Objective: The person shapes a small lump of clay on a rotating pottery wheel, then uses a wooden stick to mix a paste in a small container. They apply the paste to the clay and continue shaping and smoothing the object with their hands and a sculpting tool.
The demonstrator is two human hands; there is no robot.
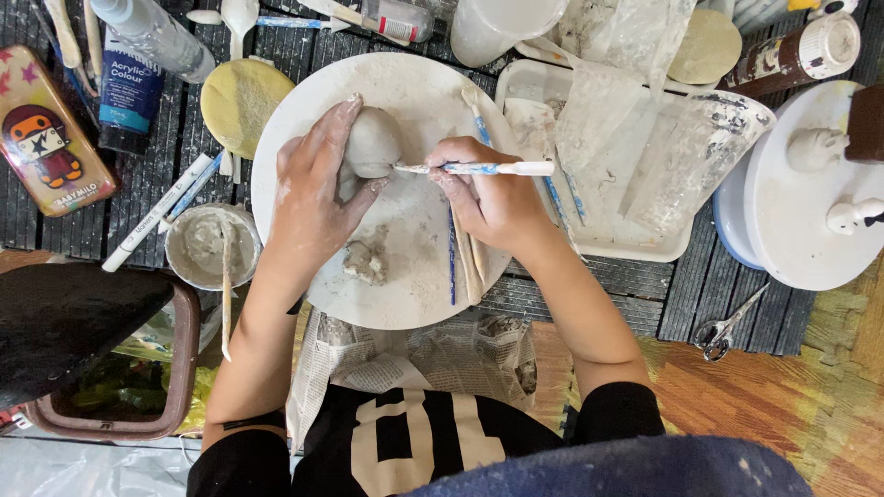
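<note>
My left hand (313,189) wraps around a rounded lump of grey clay (373,141) held just above a round white board (405,239). My right hand (488,193) grips a white and blue sculpting tool (479,168) like a pen, its tip touching the right side of the clay. A small heap of clay scraps (366,260) lies on the board below the left hand. Several other thin tools (463,258) rest on the board under the right hand.
A small cup of grey slip with a stick (212,247) stands left of the board. A white tray with plastic sheeting (608,138) sits to the right, then a white turntable with clay pieces (810,193). Scissors (727,327), a paint tube (129,87), a dark bin (110,368) and newspaper (414,354) surround.
</note>
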